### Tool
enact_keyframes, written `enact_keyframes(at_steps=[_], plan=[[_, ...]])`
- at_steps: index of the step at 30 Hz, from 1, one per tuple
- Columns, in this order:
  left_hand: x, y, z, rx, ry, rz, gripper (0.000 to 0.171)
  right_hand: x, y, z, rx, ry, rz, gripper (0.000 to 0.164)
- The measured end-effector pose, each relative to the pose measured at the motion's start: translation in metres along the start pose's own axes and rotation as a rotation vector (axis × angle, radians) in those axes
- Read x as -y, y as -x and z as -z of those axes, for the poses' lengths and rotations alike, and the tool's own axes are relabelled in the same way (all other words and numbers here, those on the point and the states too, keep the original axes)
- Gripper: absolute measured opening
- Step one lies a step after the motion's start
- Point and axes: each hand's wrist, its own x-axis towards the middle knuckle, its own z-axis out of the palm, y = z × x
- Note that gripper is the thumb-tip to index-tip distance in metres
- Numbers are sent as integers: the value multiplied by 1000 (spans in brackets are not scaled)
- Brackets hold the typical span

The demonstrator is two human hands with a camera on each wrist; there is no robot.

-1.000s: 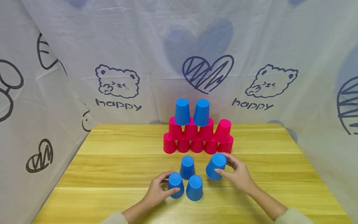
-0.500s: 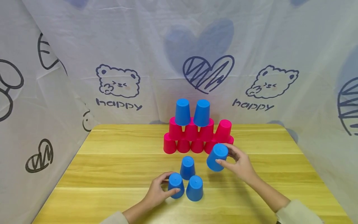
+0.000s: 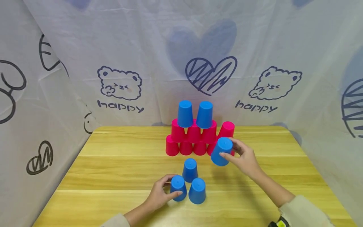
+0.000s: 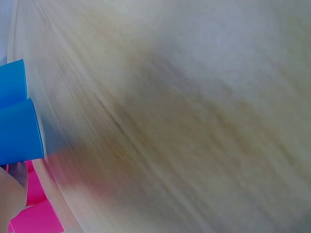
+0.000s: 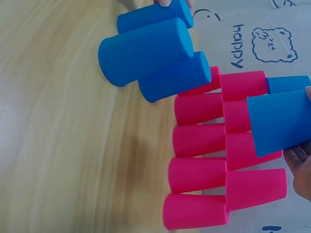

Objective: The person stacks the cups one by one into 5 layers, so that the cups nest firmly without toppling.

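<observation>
My right hand (image 3: 245, 159) grips an upside-down blue cup (image 3: 221, 152), thumb on the near side and fingers behind. This cup is raised above the table, slightly tilted, and overlaps the right end of the pink cups (image 3: 193, 130) in the head view. At the front, my left hand (image 3: 160, 192) holds another upside-down blue cup (image 3: 178, 188) standing on the table, with the thumb across its front. Beside that one stands a blue cup (image 3: 197, 191), and a further blue cup (image 3: 190, 170) is just behind. The right wrist view shows the raised cup (image 5: 279, 121) close by the stack.
Upside-down pink cups form two rows at the back of the wooden table (image 3: 119, 164), several in each. On them stand two blue cups, a left one (image 3: 185, 113) and a right one (image 3: 204, 114). A white printed cloth (image 3: 158, 47) hangs behind and at the sides.
My right hand has lifted its blue cup up and away from me, toward the right end of the pink stack. The left hand and its cup have stayed put.
</observation>
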Motion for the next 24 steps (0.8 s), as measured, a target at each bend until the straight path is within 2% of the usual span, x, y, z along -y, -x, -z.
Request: enact_keyframes(at_steps=[11, 21, 22, 24], plan=[[1, 0, -1, 1, -1, -8, 49, 12, -18, 9, -16, -3, -42, 53], [3, 0, -1, 11, -14, -6, 50, 16, -34, 10, -41, -28, -47, 56], [3, 0, -1, 11, -14, -7, 50, -13, -41, 6, -38, -77, -17, 57], [3, 0, -1, 10, -10, -8, 50, -14, -42, 6, -40, -84, 2, 58]])
